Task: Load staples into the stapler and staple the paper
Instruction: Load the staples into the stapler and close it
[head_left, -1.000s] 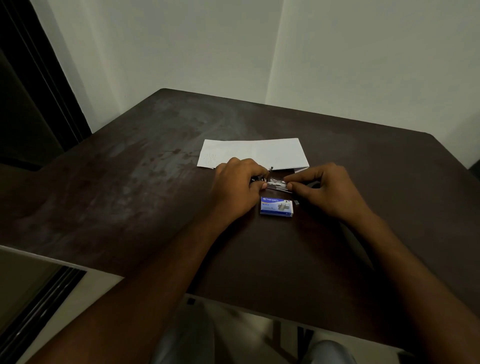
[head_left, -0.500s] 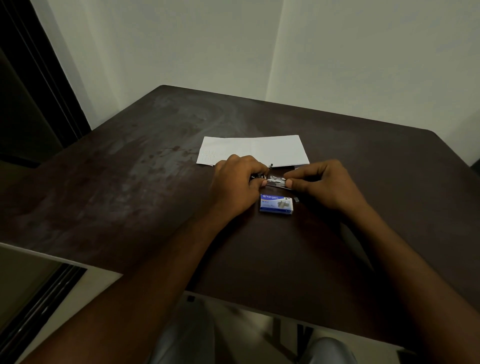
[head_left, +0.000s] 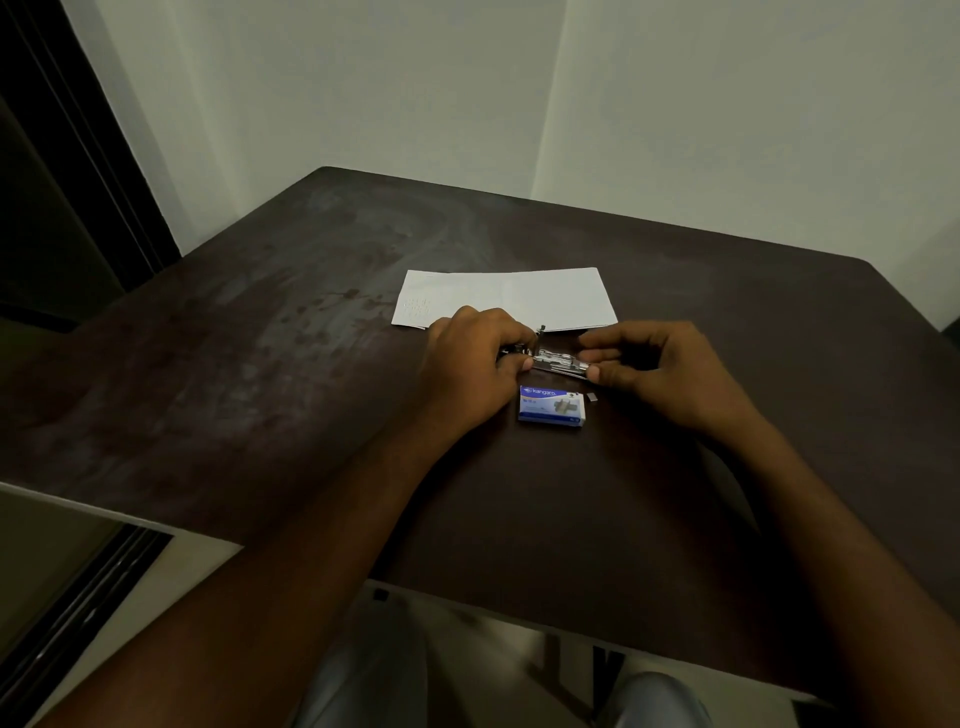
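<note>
Head view: gripping the shiny metal stapler (head_left: 558, 359) well inside the edges of the mottled tabletop (head_left: 571, 519), left hand (head_left: 467, 366) curled round one end, right hand (head_left: 670, 376) pinching the other. Lying flat just behind, rectangular white paper (head_left: 509, 296); sitting just in front, small blue staple box (head_left: 551, 406).

The stapler (head_left: 556, 359) is small and of shiny metal. It lies across, from left to right, low over the dark table (head_left: 311, 415). The left hand (head_left: 467, 364) grips and hides its left end, and the right hand (head_left: 660, 374) pinches its right end between thumb and forefinger. A thin metal part stands up beside the left hand. The paper (head_left: 506, 297) is white and lies flat just behind the stapler. The staple box (head_left: 551, 406), blue and white with the word "kangaro", lies flat just in front of it.
</note>
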